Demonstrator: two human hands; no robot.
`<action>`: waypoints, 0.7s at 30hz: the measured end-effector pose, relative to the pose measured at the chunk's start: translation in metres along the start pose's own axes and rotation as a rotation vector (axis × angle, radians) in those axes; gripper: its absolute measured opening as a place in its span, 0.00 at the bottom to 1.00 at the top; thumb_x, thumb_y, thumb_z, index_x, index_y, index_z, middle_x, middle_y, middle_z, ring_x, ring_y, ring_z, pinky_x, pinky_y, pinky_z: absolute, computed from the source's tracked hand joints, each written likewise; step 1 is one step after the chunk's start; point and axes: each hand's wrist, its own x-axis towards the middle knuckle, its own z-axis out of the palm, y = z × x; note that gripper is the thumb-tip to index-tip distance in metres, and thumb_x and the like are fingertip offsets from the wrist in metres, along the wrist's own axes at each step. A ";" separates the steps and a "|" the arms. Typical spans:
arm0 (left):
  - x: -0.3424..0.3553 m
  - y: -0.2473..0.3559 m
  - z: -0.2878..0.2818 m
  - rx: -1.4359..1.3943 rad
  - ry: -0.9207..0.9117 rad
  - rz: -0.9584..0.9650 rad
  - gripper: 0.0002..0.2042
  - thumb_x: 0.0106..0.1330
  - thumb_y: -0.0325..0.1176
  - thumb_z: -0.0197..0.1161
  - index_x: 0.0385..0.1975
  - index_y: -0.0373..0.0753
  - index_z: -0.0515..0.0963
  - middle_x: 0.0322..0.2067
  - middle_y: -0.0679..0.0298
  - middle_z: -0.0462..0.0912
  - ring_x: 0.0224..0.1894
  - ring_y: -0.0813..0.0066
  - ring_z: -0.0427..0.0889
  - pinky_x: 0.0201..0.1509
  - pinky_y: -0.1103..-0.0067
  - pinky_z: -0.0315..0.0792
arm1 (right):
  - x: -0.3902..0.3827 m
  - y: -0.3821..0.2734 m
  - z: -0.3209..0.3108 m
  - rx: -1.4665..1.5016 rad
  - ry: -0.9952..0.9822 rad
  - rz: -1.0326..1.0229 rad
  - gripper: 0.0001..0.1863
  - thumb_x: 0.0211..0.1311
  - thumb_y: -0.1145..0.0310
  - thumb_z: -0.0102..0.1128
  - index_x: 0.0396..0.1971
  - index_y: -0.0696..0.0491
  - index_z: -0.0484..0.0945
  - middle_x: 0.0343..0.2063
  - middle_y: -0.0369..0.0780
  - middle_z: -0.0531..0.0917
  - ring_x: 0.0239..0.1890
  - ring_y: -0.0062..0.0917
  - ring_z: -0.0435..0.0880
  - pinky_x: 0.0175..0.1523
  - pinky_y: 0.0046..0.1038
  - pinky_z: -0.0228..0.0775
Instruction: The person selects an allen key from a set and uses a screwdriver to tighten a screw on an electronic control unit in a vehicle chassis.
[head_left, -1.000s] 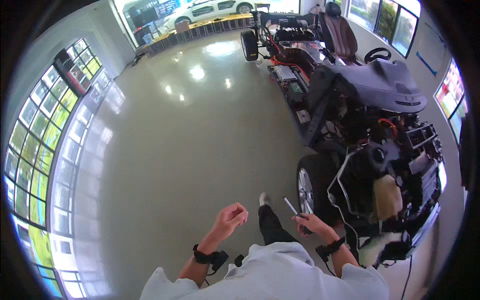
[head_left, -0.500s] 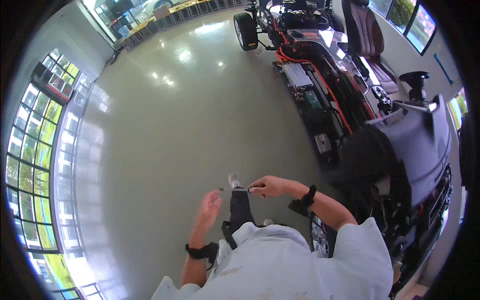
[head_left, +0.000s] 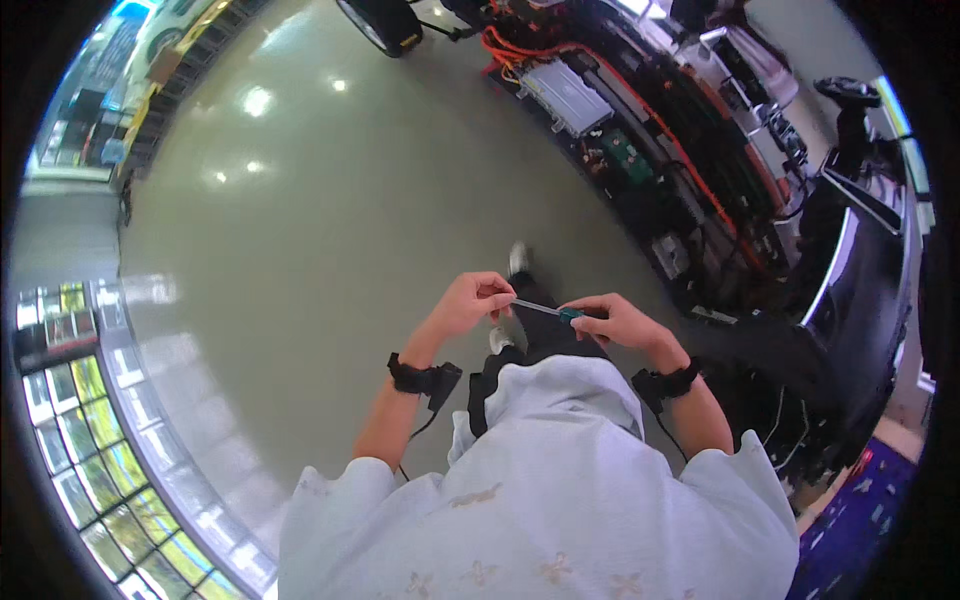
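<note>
A screwdriver (head_left: pixel 543 308) with a thin metal shaft and a dark teal handle lies crosswise in front of my body. My left hand (head_left: pixel 476 300) has its fingers closed on the end of the shaft, while my right hand (head_left: pixel 605 320) grips the handle. Both wrists carry black strapped devices with cables. Below the tool are my dark trousers and pale shoes.
To my right stands a stripped car chassis (head_left: pixel 630 140) with orange cables, a silver box, a steering wheel and a wheel (head_left: pixel 380 27) at the far end. Grey floor (head_left: pixel 330 260) spreads leftward to tall windows (head_left: pixel 100 480); tables and stools line the upper left.
My left hand has moved up and taken hold of the shaft's end; the screwdriver has turned crosswise between both hands. The view has tilted and shifted along the chassis as I moved.
</note>
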 end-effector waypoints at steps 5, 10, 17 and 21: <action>0.096 0.004 -0.097 0.052 -0.227 -0.220 0.05 0.65 0.27 0.60 0.36 0.32 0.76 0.27 0.62 0.83 0.28 0.79 0.80 0.34 0.82 0.74 | 0.131 -0.022 -0.072 0.078 -0.083 0.053 0.19 0.59 0.64 0.63 0.49 0.55 0.79 0.28 0.33 0.83 0.20 0.12 0.72 0.25 0.17 0.65; 0.179 0.044 -0.198 0.006 -0.209 -0.374 0.06 0.65 0.26 0.59 0.38 0.31 0.75 0.28 0.60 0.83 0.28 0.77 0.80 0.36 0.79 0.76 | 0.258 -0.096 -0.138 0.013 -0.156 0.080 0.19 0.57 0.64 0.65 0.48 0.55 0.79 0.31 0.34 0.82 0.21 0.14 0.74 0.27 0.19 0.68; 0.311 0.131 -0.318 -0.059 -0.218 -0.402 0.06 0.66 0.30 0.59 0.36 0.33 0.76 0.26 0.62 0.83 0.26 0.79 0.81 0.32 0.83 0.73 | 0.338 -0.195 -0.194 0.334 -0.022 0.109 0.16 0.60 0.70 0.62 0.48 0.58 0.77 0.32 0.37 0.83 0.22 0.16 0.76 0.27 0.20 0.70; 0.405 0.115 -0.370 -0.132 -0.352 -0.449 0.07 0.67 0.33 0.59 0.37 0.35 0.77 0.27 0.64 0.84 0.25 0.80 0.81 0.30 0.85 0.69 | 0.374 -0.223 -0.217 0.559 0.259 0.112 0.16 0.62 0.70 0.59 0.48 0.60 0.77 0.32 0.41 0.84 0.23 0.18 0.79 0.27 0.20 0.72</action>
